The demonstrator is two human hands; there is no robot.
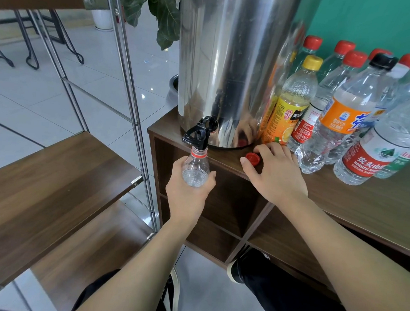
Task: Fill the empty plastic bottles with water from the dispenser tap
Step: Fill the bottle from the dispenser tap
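At the cabinet's (pixel 357 204) left front corner, the steel dispenser (pixel 231 59) is standing, with capped bottles (pixel 337 111) crowding the surface to its right. The left hand (pixel 189 191) is gripping an uncapped clear bottle (pixel 195 169), holding its mouth right under the black tap (pixel 199 131) off the front edge. The right hand (pixel 276 170) is resting on the surface, loosely spread fingers touching a red cap (pixel 252 158).
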